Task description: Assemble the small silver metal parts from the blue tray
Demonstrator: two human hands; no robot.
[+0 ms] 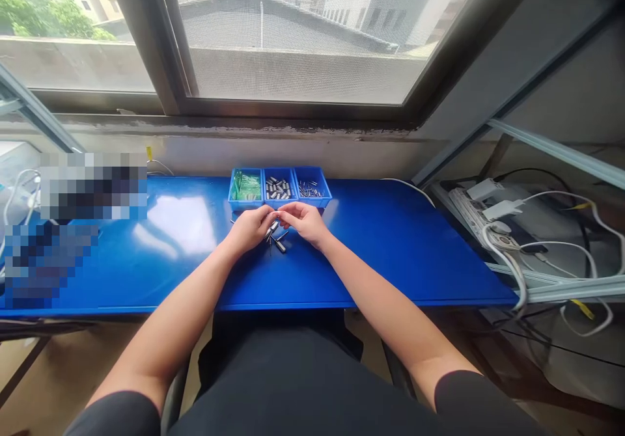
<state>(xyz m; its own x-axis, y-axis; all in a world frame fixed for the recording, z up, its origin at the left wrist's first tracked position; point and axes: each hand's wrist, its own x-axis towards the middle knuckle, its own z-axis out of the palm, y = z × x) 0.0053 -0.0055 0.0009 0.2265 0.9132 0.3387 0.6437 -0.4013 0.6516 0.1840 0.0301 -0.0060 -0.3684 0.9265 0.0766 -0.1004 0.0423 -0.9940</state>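
Note:
My left hand (251, 229) and my right hand (306, 222) meet over the blue table, thumbs and fingertips pinched close together. Whatever sits between the fingertips is too small to make out. Just below them on the tabletop lies a loose cluster of small black-and-silver cylindrical parts (280, 246), some with thin pins. Behind the hands stands a blue three-part bin (263, 204). Its left compartment holds green-looking small pieces (247, 185), the middle one black-and-silver cylinders (280, 188), the right one thin metal pins (310, 189).
The blue table (390, 254) runs below a window (303, 45). At the right, a power strip (481, 218) with white plugs and cables sits beside a metal frame (561, 153). A blurred-out area (92, 189) covers things at the left end.

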